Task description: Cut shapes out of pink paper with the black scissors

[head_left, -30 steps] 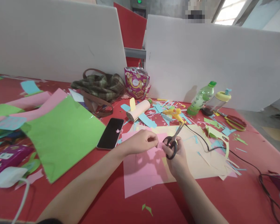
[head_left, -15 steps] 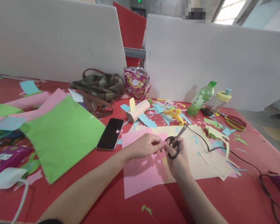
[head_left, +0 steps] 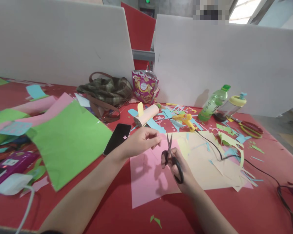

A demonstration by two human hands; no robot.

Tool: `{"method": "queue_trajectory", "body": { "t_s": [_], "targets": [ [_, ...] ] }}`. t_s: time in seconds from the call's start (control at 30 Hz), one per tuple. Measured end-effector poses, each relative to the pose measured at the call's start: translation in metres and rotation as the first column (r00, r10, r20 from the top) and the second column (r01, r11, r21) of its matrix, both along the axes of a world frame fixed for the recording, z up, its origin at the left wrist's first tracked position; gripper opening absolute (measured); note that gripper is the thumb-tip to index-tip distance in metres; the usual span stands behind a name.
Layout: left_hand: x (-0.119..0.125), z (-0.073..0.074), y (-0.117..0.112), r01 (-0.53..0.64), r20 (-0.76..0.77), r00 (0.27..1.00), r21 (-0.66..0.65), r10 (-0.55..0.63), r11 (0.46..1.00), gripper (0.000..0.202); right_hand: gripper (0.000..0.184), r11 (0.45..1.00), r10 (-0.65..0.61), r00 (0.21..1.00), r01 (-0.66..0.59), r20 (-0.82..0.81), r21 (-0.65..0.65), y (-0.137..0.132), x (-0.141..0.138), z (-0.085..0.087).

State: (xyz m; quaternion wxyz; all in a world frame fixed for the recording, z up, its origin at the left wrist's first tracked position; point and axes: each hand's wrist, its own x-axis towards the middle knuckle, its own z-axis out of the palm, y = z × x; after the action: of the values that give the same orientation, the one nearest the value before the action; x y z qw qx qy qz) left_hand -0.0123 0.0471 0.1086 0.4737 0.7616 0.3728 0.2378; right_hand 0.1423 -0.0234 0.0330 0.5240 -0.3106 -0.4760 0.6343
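My right hand (head_left: 179, 165) has its fingers in the black handles of a pair of scissors (head_left: 169, 148). The blades point away from me and stand slightly apart. To the left, my left hand (head_left: 146, 139) pinches a small piece of pink paper (head_left: 163, 136) close to the blades; its outline is hard to make out. Below both hands lies a pink sheet (head_left: 144, 188), beside a cream sheet (head_left: 205, 175) strewn with offcuts. A phone (head_left: 117, 138) with a small pink star (head_left: 125, 137) on its screen lies beyond my left forearm.
Behind the sheets are a paper-covered tube (head_left: 147, 115), a yellow glue gun (head_left: 185, 119) with a black cord, and blue scraps. A green bottle (head_left: 213, 102), a lidded cup (head_left: 230, 107) and pliers (head_left: 250, 128) stand or lie right. Green foam sheet (head_left: 68, 143) lies left.
My right hand has turned the scissors from pointing right to pointing straight ahead and lowered them slightly. My left hand has shifted left and away from me, and the hands are farther apart.
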Motion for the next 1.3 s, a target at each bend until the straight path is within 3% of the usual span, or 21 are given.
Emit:
{"method": "queue_trajectory", "body": {
  "t_s": [0.3,0.57,1.3],
  "targets": [
    [-0.0039,-0.0003,0.0017,0.066,-0.078,0.995,-0.005,-0.066,0.998,0.022,0.038,0.987,0.16,0.985,-0.161,0.062,0.011,-0.0021,0.0019,0.0004],
    [-0.0024,0.0031,-0.0001,0.126,-0.183,0.977,0.053,-0.114,0.991,0.021,0.037,0.986,0.168,0.984,-0.168,0.052,0.01,-0.0027,0.0014,0.0006],
    [-0.0078,0.0072,0.0035,0.195,-0.228,0.957,0.059,-0.177,0.979,0.021,0.039,0.976,0.216,0.971,-0.213,0.102,-0.047,-0.004,0.0018,0.0082]
  ]
}}
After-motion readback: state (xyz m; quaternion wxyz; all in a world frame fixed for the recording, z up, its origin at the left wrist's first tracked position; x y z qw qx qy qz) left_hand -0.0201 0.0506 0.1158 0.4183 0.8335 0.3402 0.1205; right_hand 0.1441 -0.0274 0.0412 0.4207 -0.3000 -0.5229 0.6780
